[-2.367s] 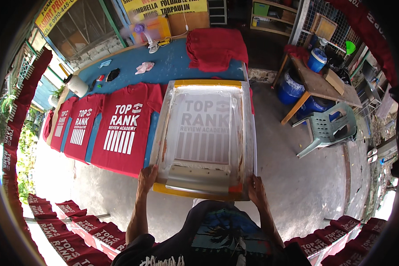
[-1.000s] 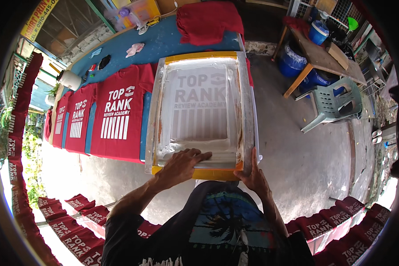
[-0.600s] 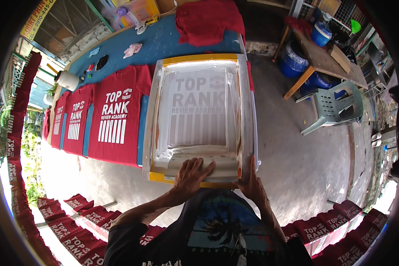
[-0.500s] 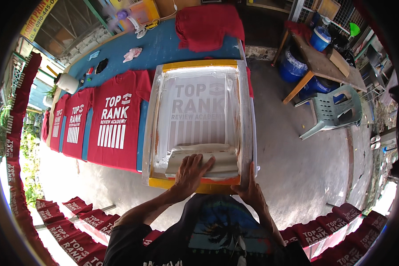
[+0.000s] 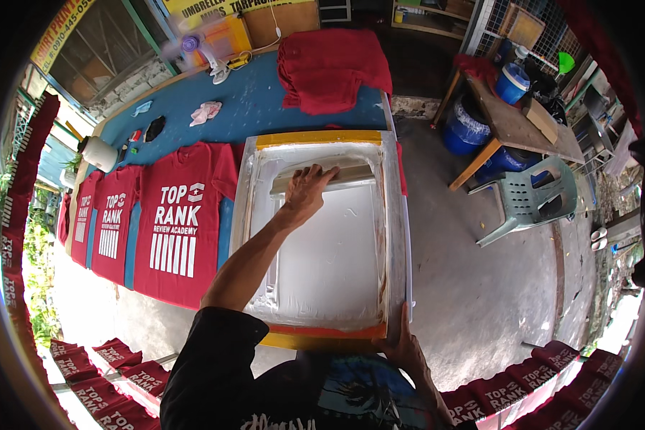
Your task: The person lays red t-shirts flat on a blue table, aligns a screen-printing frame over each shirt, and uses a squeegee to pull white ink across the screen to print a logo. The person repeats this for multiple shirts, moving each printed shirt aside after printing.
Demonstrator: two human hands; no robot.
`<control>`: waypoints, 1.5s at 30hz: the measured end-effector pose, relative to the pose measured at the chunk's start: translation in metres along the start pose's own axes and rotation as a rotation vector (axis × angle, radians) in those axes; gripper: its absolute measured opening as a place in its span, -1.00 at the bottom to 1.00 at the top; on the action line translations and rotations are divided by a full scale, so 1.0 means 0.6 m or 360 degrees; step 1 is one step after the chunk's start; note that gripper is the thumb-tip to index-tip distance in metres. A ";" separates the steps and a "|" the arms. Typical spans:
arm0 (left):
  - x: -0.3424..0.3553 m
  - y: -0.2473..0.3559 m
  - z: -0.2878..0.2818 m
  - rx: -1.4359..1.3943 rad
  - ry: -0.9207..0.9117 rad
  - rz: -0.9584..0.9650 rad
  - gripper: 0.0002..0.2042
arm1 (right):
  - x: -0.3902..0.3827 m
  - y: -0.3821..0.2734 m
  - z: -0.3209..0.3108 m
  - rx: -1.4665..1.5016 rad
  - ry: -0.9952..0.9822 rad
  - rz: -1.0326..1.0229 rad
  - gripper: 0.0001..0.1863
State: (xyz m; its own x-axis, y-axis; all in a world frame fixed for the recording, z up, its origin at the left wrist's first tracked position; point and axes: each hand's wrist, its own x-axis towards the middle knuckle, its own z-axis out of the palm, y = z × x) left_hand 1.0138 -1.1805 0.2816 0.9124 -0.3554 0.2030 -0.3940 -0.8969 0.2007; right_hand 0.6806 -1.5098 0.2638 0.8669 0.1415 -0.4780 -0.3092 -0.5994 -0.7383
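My left hand (image 5: 308, 192) grips a squeegee (image 5: 355, 175) near the far end of a screen printing frame (image 5: 393, 236). White ink covers the mesh (image 5: 330, 251) on the near side of the squeegee, hiding the design there. My right hand (image 5: 403, 345) holds the near right corner of the frame, the fingers along its outer side. What lies under the frame is mostly hidden; a bit of red cloth shows at its right edge. Left of the frame, a red T-shirt (image 5: 186, 215) with a white print lies flat on the blue table (image 5: 251, 89).
Two more printed red shirts lie farther left, beside a white jug (image 5: 97, 153). A red cloth pile (image 5: 333, 72), a fan (image 5: 213, 61) and a crumpled rag (image 5: 206, 112) sit farther back. Right are a green plastic chair (image 5: 530, 193) and wooden table (image 5: 519, 118). Printed shirts (image 5: 509, 387) hang behind me.
My left hand has pushed the squeegee from the near end of the screen to the far end. White ink now hides the design on the mesh. My right hand stays at the corner.
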 end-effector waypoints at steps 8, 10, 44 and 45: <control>0.028 -0.033 -0.117 -0.0070 -0.0401 -0.0095 -0.31 | -0.002 -0.015 -0.011 0.0022 -0.0073 0.0113 0.45; 0.040 -0.048 -0.111 -0.0026 -0.0401 -0.0035 -0.30 | -0.002 -0.013 -0.010 0.0022 -0.0068 0.0105 0.45; -0.480 0.231 -0.120 -0.0195 -0.0339 -0.0194 -0.26 | 0.007 0.037 0.019 0.0227 0.0102 -0.0408 0.35; -0.471 0.225 -0.124 -0.0210 -0.0356 -0.0226 -0.30 | 0.006 0.037 0.019 0.0234 0.0090 -0.0390 0.36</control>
State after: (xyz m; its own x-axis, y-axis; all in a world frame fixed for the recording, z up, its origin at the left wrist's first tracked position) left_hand 0.6943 -1.1813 0.3226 0.9554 -0.2913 -0.0491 -0.2586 -0.9050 0.3378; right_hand 0.6726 -1.5139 0.2402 0.9420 0.2215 -0.2523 -0.1373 -0.4317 -0.8915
